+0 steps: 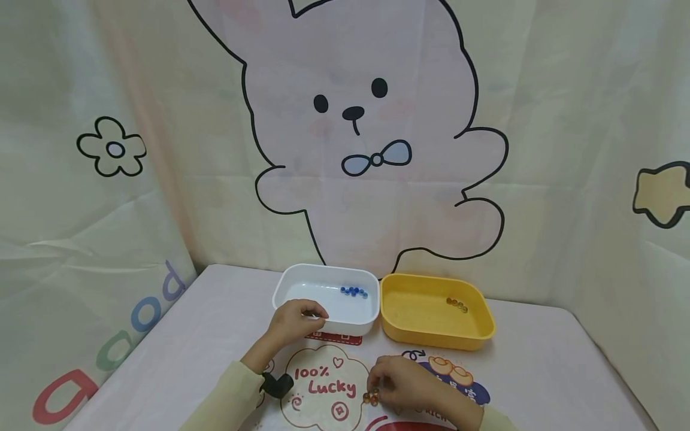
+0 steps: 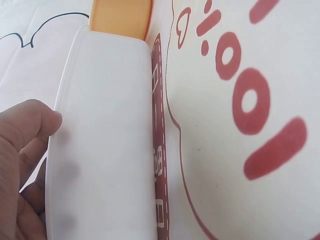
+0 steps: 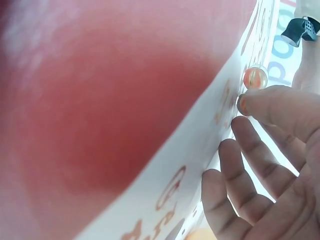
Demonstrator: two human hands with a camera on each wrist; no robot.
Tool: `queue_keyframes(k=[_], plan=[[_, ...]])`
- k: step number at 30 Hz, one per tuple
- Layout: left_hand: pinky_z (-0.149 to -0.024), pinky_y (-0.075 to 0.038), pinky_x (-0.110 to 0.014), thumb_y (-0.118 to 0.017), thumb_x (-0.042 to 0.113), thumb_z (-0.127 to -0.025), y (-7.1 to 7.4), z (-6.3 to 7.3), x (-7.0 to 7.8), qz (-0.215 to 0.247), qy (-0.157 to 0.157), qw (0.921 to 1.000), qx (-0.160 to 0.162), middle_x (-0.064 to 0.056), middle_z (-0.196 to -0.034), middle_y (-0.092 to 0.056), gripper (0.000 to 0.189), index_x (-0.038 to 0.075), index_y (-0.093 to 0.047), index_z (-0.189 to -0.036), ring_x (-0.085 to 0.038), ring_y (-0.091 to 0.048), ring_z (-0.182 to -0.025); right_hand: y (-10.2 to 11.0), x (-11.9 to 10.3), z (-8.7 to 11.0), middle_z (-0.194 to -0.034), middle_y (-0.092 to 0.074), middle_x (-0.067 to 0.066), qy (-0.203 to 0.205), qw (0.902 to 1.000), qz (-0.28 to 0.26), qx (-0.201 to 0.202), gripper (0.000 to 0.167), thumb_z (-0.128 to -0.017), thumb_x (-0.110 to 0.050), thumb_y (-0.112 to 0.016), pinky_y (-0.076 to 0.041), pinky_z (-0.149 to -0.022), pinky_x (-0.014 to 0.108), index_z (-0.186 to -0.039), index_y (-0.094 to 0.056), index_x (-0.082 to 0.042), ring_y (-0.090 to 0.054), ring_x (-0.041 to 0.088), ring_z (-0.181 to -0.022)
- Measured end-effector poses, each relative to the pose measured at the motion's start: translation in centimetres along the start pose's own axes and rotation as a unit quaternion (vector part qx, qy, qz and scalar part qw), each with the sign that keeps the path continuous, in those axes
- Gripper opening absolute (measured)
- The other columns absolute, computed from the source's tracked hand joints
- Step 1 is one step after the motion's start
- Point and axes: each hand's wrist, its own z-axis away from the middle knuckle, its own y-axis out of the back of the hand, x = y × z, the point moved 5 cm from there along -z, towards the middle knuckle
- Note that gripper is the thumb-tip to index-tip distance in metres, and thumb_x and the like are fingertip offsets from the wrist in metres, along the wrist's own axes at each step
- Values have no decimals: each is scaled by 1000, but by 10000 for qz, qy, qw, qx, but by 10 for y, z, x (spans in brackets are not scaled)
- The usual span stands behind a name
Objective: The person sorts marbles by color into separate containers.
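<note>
In the head view my left hand [image 1: 298, 318] is at the front left rim of a white plastic tub [image 1: 350, 328]. The left wrist view has its thumb at the rim, with other fingers showing dimly through the tub's wall [image 2: 107, 130]. Several blue glass marbles [image 1: 354, 291] lie inside. My right hand [image 1: 404, 383] is low over the printed tabletop, beside a few orange glass marbles [image 1: 371, 397]. One orange marble [image 3: 241, 104] sits at its thumb tip, partly hidden; another marble [image 3: 255, 77] lies just beyond. The remaining right fingers are loosely bent.
A yellow tub [image 1: 436, 340] stands against the white one's right side, with several amber marbles [image 1: 457, 305] in it. Behind both hangs a cloth backdrop [image 1: 356, 197] with a cartoon animal. A black device [image 1: 277, 385] is on my left wrist.
</note>
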Motion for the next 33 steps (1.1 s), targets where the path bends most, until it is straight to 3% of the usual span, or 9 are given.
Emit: queue_keyframes(k=[23,33], plan=[[-73,-46,-32,-74,29,-80,0,0,0,-58,37,10000,-15,15,-88,-70,5,33,-70,-80,-9,-61,-86,-1,1,0,-81,-60,-14,-53,10000,-23,61,15,-82,-10,-68,-47,-58,20,-84,-70,-25,-54,2,-65],[-74,-46,-32,-73,29,-80,-1,0,0,-88,63,9999,-11,15,-88,-70,6,34,-70,-79,-9,-61,-87,9,-3,1,-83,-61,-16,107,9994,105,313,16,-83,-10,-67,-46,-66,20,-87,-71,-25,-52,0,-72]])
